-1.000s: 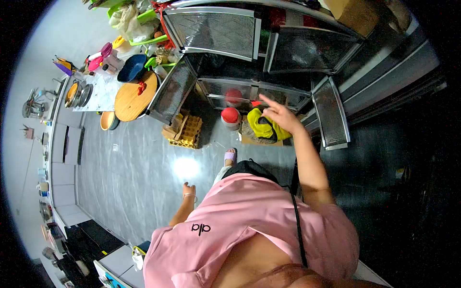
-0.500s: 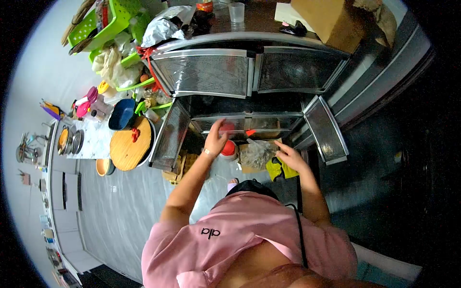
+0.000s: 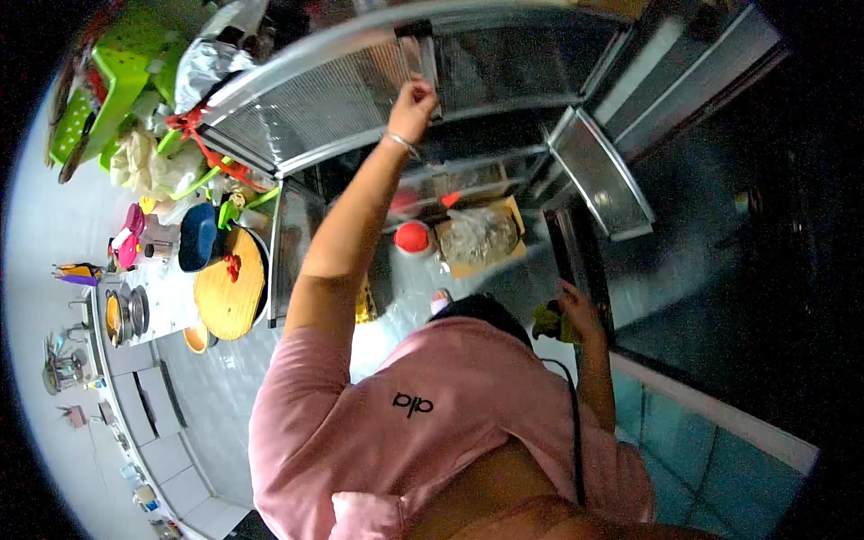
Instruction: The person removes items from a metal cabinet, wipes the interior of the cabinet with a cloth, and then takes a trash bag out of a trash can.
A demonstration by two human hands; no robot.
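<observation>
My left hand (image 3: 412,110) is raised to the upper cabinet door (image 3: 337,99), its fingers curled closed at the metal frame where the two upper doors meet. My right hand (image 3: 583,317) is low on the right, near my side. Its fingers are closed around a crumpled yellow-and-black cloth-like item (image 3: 551,322). Between my arms, a red-lidded container (image 3: 412,238) stands on the floor beside a cardboard box (image 3: 506,216) with a clear plastic bag (image 3: 477,236) in it.
Below the upper doors, a lower mesh door (image 3: 601,171) stands swung out on the right. A round wooden board (image 3: 236,292) and a dark blue basin (image 3: 198,238) are at left. Green baskets (image 3: 117,81) and silver foil wrapping (image 3: 207,74) are at upper left.
My left hand has risen from the lower opening to the upper door frame, and its fingers have closed. My right hand has moved down and right, with the yellow-and-black item. The view has shifted.
</observation>
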